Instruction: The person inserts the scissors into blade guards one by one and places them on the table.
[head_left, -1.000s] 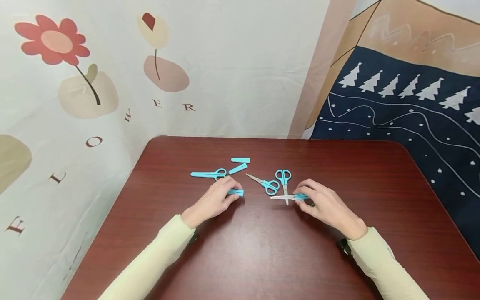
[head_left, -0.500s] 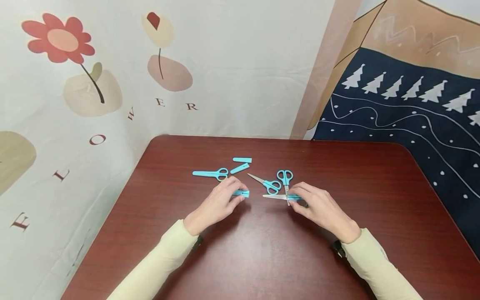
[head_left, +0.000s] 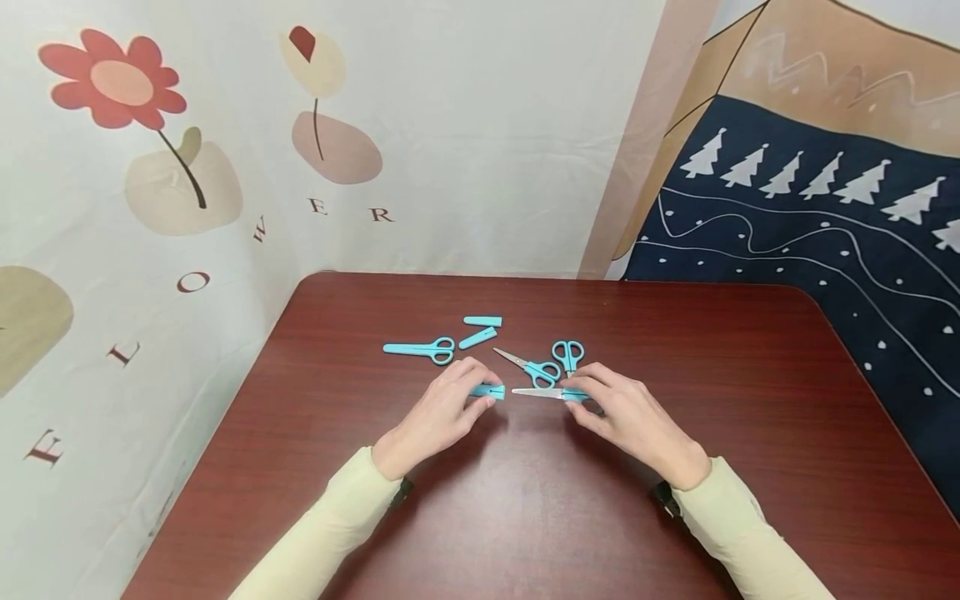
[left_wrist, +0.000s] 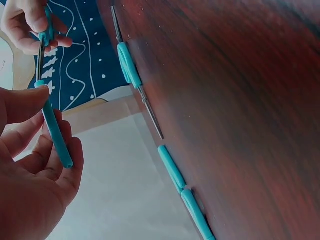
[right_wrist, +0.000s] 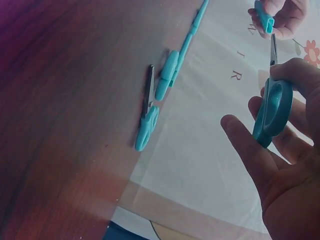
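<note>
My left hand (head_left: 435,410) pinches a light blue scissors sheath (head_left: 491,392) between thumb and fingers, its open mouth facing right. Opposite it, my right hand (head_left: 636,417) holds a pair of scissors (head_left: 537,393) by the blue handle, blades closed and pointing left. The blade tip is right at the sheath's mouth, lined up with it. In the right wrist view, the thumb presses near the pivot of the held scissors (right_wrist: 287,107), and one finger extends away from the handle. Behind the hands lie two bare pairs of scissors, one angled (head_left: 542,372) and one upright (head_left: 567,354).
Farther left on the brown table (head_left: 480,517) lies a sheathed pair of scissors (head_left: 416,349). Two loose blue sheaths lie behind my left hand, one level (head_left: 482,321) and one slanted (head_left: 477,337). A printed cloth (head_left: 480,167) hangs behind the table.
My right hand has carried the scissors left, and my left hand has shifted a little right with the sheath. The gap between blade tip and sheath mouth has narrowed.
</note>
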